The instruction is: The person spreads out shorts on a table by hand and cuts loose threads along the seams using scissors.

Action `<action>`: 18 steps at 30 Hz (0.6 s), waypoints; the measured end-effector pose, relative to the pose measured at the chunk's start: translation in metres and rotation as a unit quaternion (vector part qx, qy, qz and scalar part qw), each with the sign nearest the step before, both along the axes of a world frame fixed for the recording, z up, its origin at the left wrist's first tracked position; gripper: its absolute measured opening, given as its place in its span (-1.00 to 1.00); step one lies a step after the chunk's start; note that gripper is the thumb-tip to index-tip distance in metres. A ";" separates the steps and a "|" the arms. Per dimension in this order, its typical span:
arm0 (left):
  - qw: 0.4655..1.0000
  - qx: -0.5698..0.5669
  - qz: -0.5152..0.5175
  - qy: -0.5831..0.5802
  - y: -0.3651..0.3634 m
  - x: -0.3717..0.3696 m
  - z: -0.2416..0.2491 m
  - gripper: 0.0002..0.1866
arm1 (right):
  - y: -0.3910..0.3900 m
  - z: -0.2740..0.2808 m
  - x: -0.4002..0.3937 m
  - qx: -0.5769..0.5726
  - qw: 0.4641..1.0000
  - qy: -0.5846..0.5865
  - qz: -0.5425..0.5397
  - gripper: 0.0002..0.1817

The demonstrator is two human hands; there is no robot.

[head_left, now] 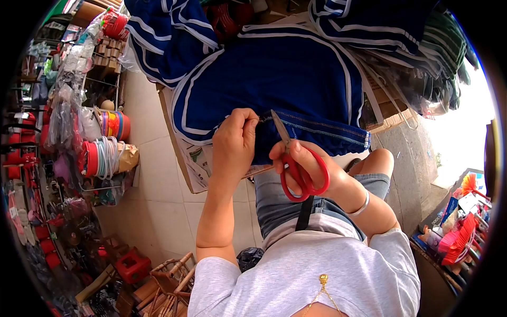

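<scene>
A dark blue garment (274, 68) with white stripes lies spread in front of me, its stitched hem (322, 126) turned toward my body. My left hand (235, 140) is closed in a pinch at the hem's left part; a thread between the fingertips is too small to make out. In my right hand (303, 164) is a pair of scissors (281, 127) with red handles, fingers through the loops. The blades point up and away from me, their tips over the hem just right of my left fingertips. The blades look nearly closed together.
Cardboard (182, 153) lies under the garment. More blue striped clothing (369, 24) is heaped at the far side. Shelves of goods stand on the left, with a coiled cord (108, 156). A bamboo chair (169, 282) is at lower left, and boxed goods (457, 232) at right.
</scene>
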State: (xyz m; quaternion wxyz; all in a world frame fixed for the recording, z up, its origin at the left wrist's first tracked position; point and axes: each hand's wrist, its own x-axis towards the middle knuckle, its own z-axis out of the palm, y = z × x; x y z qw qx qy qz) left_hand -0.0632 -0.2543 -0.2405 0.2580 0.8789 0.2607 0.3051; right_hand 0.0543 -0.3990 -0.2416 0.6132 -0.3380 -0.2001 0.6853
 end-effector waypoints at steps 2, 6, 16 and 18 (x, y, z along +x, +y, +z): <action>1.000 -0.026 0.000 -0.003 0.000 0.000 -0.001 -0.96 | -0.008 -0.005 0.004 0.035 0.999 -0.005 0.008 -0.36; 0.999 -0.052 0.009 -0.008 -0.001 0.000 0.001 -0.96 | -0.021 -0.013 0.006 0.083 0.995 -0.045 0.036 -0.22; 0.999 -0.030 -0.032 0.024 0.004 0.011 0.009 -0.77 | -0.030 -0.020 0.007 0.075 0.995 -0.007 0.064 -0.17; 0.998 0.007 -0.049 0.032 0.006 0.012 0.006 -0.75 | -0.031 -0.019 0.006 0.070 0.996 0.001 0.061 -0.18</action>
